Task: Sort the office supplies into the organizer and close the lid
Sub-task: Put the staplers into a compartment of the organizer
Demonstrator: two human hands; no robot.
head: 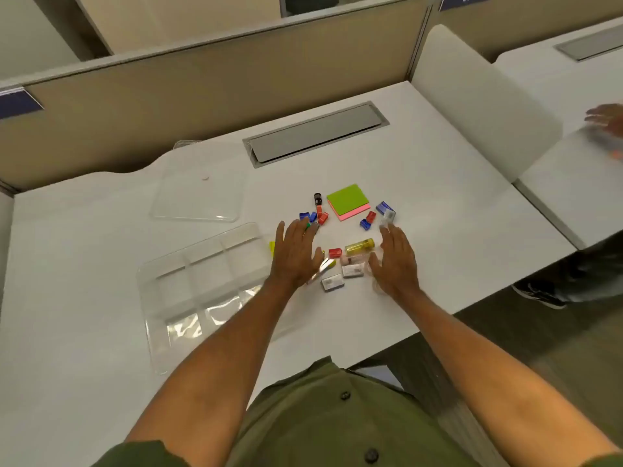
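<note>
A: How are the fingers of the left hand (296, 254)?

B: They are stretched forward, flat and close together, palm down, and they grip nothing. The fingertips reach a small group of blue and red clips (314, 217). I cannot tell if they really touch them.

A: And the right hand (397, 261)?

B: Also flat and open, palm down, fingers only a little spread, holding nothing. Its fingertips are just beside a small white box (387, 217), and the thumb side is near a yellow tube (360, 246) that lies on its side.

A: What lies between the two hands?

B: A red clip (334, 253), the yellow tube, and nearer to the person two white boxes with labels (342, 276). The hands stand on both sides of this pile.

A: Where is the organizer?

B: The clear organizer tray (205, 284) lies on the white desk (438, 197) to the left of the left hand, with its compartments open. The left forearm passes over its right corner. The clear lid (199, 193) lies flat and separate, behind the tray.

A: Other supplies?

B: A green sticky note pad (347, 198) on top of a pink one, beyond the hands, and a black clip (318, 198) just to its left. One more blue and red pair (367, 220) lies to its right.
</note>
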